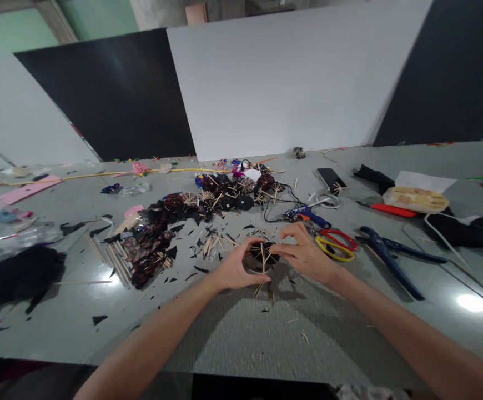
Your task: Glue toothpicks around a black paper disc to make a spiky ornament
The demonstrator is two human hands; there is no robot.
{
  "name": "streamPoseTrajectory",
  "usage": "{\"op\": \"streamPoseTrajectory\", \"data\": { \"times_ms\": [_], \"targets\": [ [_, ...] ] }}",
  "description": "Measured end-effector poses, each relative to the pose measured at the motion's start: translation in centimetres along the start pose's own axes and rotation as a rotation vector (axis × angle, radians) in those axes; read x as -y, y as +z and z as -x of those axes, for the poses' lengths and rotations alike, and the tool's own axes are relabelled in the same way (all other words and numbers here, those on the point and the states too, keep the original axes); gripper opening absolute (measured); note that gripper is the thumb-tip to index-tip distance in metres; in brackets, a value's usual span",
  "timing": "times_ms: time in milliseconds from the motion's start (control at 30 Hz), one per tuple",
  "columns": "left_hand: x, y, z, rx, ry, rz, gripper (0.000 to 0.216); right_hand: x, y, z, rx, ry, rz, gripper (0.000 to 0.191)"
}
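Observation:
Both hands meet over the grey table around a small black paper umbrella with thin wooden ribs. My left hand cups its left side with fingers curled. My right hand pinches its right edge with thumb and fingers. A few loose wooden sticks lie just left of the hands. Behind them a heap of finished dark paper umbrellas spreads across the table.
Red and yellow scissors, a blue glue gun, blue pliers, a phone and a red cutter lie to the right. Patterned dark paper, long sticks and black scraps lie left. White and black boards stand behind.

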State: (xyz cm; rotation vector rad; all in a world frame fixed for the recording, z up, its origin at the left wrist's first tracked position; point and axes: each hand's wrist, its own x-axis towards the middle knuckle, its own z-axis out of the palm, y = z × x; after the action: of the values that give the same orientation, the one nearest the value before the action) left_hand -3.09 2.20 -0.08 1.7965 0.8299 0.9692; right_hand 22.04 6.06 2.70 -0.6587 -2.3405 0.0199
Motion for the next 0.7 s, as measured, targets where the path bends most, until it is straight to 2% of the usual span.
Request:
{"op": "streamPoseTrajectory", "data": {
  "times_ms": [500, 700],
  "targets": [
    [0.7, 0.1, 0.0, -0.028, 0.014, -0.044, 0.092, 0.2, -0.2, 0.1, 0.024, -0.032, 0.043, 0.024],
    [0.3, 0.3, 0.0, -0.080, 0.037, -0.176, 0.089, 1.1, 0.6, 0.6, -0.082, 0.055, 0.071, 0.022]
  ]
}}
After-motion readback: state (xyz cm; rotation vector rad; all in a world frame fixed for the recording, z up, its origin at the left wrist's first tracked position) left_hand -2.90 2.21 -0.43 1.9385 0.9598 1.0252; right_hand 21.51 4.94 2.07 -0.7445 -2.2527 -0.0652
